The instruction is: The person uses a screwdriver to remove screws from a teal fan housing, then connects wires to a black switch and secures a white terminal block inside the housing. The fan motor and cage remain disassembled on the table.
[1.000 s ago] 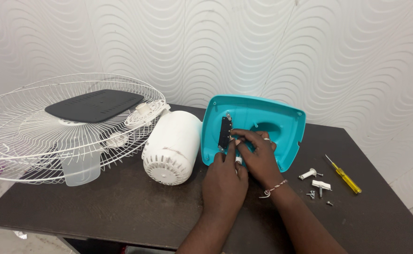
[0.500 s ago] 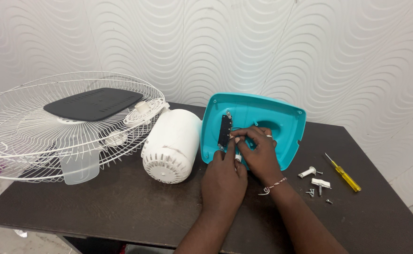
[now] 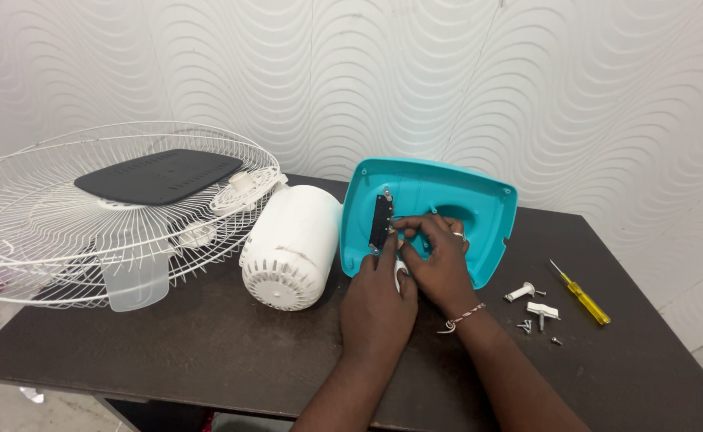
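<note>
A: How many things are on the table [image 3: 207, 352]?

B: One teal cover [image 3: 479, 212], standing on edge with its hollow side facing the person. One small black board [image 3: 381, 222] sits inside it, near its left rim. One white motor housing [image 3: 289, 246] lies on its side just left of the cover. Two wire grilles [image 3: 55, 216], stacked, with one black plate [image 3: 159, 174] resting on top.

A: And the hands?

B: Two. The left hand [image 3: 379, 300] touches the lower edge of the cover, its fingers pinching at the bottom of the board. The right hand [image 3: 439, 260] reaches into the hollow, fingertips closed on something small beside the board; I cannot tell what.

A: Small parts?

B: One yellow screwdriver [image 3: 582, 298] on the right. Two white plastic bits [image 3: 531, 300] beside it, and a few screws [image 3: 531, 326]; too small to count surely.

A: Room to move?

B: The grilles overhang the left table edge. The screwdriver lies near the right edge. In front of the housing and along the near edge the dark tabletop is bare, apart from the forearms crossing it.
</note>
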